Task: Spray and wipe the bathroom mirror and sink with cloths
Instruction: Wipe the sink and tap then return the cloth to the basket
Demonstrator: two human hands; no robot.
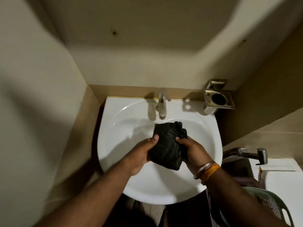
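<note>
Both thumbs press down on a black cloth (167,145), the left hand (141,154) gripping its left edge and the right hand (192,150) gripping its right, with the remaining fingers curled under the fabric and out of sight. The cloth is bunched and creased, folded into a rough wad with a ruffled clump at its far right corner, and it is held over the bowl of the white sink (114,145), just in front of the chrome faucet (162,105). Whether it touches the basin cannot be told. The right wrist wears a metal bangle (204,169) and an orange band (210,172). The drain is hidden beneath cloth and hands. A metal wall holder (218,97) sits right of the faucet; a bidet sprayer (260,155) and a pale green plastic basket (272,205) are cut off at the right edge. No writing is legible anywhere.
</note>
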